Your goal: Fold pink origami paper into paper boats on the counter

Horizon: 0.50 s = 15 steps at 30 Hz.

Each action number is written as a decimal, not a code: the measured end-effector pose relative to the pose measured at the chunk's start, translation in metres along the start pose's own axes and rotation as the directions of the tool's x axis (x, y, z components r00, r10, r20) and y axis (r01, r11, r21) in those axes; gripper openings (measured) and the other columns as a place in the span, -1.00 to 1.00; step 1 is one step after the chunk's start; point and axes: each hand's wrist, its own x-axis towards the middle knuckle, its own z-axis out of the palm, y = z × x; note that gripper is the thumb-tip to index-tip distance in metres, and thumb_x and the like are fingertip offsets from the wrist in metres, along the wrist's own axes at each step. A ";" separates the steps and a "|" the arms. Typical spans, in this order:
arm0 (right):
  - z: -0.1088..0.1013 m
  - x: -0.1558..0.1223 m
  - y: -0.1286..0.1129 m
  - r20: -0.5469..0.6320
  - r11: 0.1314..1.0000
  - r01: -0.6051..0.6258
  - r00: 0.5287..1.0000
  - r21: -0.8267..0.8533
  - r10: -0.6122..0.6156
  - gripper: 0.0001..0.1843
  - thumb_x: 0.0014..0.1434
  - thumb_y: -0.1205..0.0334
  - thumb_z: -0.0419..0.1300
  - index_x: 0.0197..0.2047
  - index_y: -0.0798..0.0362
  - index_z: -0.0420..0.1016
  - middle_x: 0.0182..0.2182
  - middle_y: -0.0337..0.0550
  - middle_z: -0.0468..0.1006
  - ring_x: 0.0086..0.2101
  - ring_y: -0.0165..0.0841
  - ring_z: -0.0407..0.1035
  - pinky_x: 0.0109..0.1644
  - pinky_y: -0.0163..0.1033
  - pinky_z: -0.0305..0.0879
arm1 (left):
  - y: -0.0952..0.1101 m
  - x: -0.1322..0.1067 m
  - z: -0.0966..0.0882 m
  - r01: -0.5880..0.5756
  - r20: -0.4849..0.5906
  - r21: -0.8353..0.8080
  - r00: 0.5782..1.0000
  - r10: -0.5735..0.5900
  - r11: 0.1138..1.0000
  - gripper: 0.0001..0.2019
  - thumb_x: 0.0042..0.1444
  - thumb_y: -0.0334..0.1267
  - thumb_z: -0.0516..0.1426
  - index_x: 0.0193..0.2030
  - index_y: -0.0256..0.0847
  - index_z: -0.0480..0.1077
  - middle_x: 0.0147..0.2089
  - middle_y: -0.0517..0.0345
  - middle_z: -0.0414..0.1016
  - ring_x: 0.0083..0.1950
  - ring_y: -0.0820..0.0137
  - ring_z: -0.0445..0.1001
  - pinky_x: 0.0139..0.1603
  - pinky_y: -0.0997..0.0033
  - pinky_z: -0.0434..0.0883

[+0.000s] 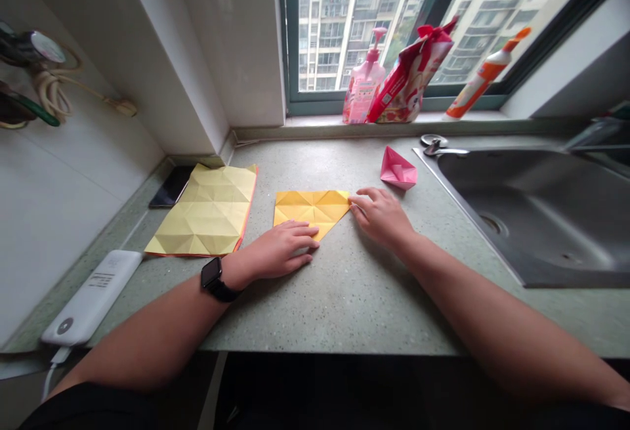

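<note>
A creased sheet of yellow origami paper (311, 205) lies on the countertop in front of me, its lower right corner folded at a slant. My left hand (288, 246), with a black watch on the wrist, rests flat on the paper's lower edge, fingers stretched out. At the paper's right corner, the fingertips of my right hand (378, 213) touch the edge with the fingers slightly apart. To the left sits a stack of creased pale yellow paper (207, 210) with orange and red sheets beneath. A folded pink paper piece (398, 171) stands beyond my right hand.
On the left are a dark phone (170, 187) partly under the stack and a white power bank (93, 295) with a cable. A steel sink (492, 239) takes up the right. The windowsill holds a pink pump bottle (363, 92), a red bag (411, 79) and an orange-white tube (480, 82).
</note>
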 end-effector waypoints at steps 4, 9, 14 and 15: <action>-0.002 -0.004 -0.009 -0.048 0.956 0.240 0.971 0.169 -0.235 -0.63 0.53 0.20 0.12 0.23 -0.05 0.70 0.12 0.07 0.68 0.09 -0.04 0.52 0.25 0.18 0.49 | -0.001 0.001 0.002 -0.039 -0.024 0.022 0.999 0.039 0.999 -0.74 0.49 -0.29 0.17 0.24 -0.10 0.57 0.39 -0.06 0.57 0.44 0.10 0.49 0.52 -0.02 0.40; 0.001 -0.011 -0.022 0.074 0.884 0.387 0.905 0.261 -0.418 -0.67 0.52 0.16 0.21 0.24 -0.16 0.67 0.17 -0.01 0.66 0.12 -0.08 0.53 0.26 0.18 0.49 | -0.007 0.000 0.000 -0.008 -0.095 0.091 0.995 0.016 0.996 -0.61 0.41 -0.35 0.26 0.34 -0.10 0.49 0.41 -0.04 0.56 0.38 0.09 0.53 0.46 -0.06 0.44; 0.002 -0.011 -0.017 0.125 0.882 0.376 0.898 0.286 -0.423 -0.71 0.52 0.16 0.23 0.20 -0.17 0.69 0.18 -0.03 0.67 0.12 -0.10 0.55 0.27 0.17 0.50 | -0.009 -0.002 -0.013 0.009 -0.152 0.239 0.988 0.028 0.971 -0.67 0.39 -0.44 0.21 0.24 -0.14 0.53 0.31 -0.01 0.62 0.29 0.11 0.56 0.39 -0.06 0.46; 0.002 -0.010 -0.015 0.126 0.881 0.373 0.898 0.292 -0.422 -0.72 0.52 0.15 0.23 0.19 -0.16 0.70 0.18 -0.04 0.67 0.12 -0.11 0.55 0.28 0.17 0.50 | -0.009 -0.002 -0.016 0.005 -0.153 0.263 0.987 0.036 0.965 -0.66 0.37 -0.49 0.19 0.21 -0.15 0.54 0.29 -0.01 0.63 0.27 0.12 0.56 0.37 -0.03 0.47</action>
